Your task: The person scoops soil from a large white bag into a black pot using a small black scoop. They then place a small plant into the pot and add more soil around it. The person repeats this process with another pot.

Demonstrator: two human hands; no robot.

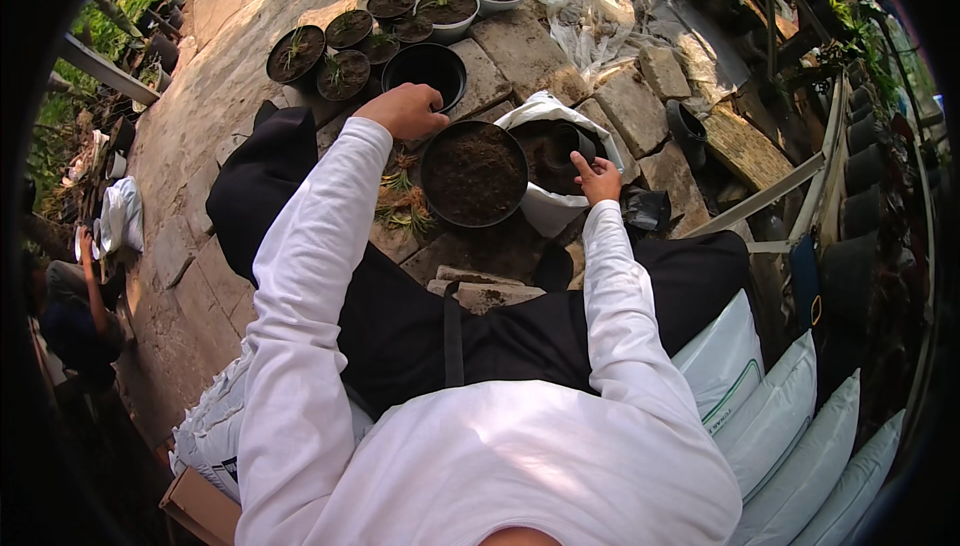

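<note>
So, my right hand is at the mouth of the white sack, by its right edge, thumb and fingers pinched on the rim of what looks like a small pot. That dark pot sits inside the sack's mouth, over the soil. My left hand is loosely curled at the near edge of the empty pot; whether it grips that rim or only rests against it, I cannot tell. Between my hands, just beside the sack's left edge, stands the full pot.

As I judge it, spilling is the main risk: the small pot depends on a few fingertips at one edge, so a heavy load could twist it loose. The sack's soft mouth could fold inward if my wrist leaned on its right edge, and a knock there might rock the full pot on the uneven paving. A careless tug with my left could slide the empty pot into the potted plants past its left edge.

The small pot looks tilted, but I can't make out which way its mouth points or how its long axis runs. The full and empty pots stand upright, mouths up; round from above, they show no long axis.
</note>
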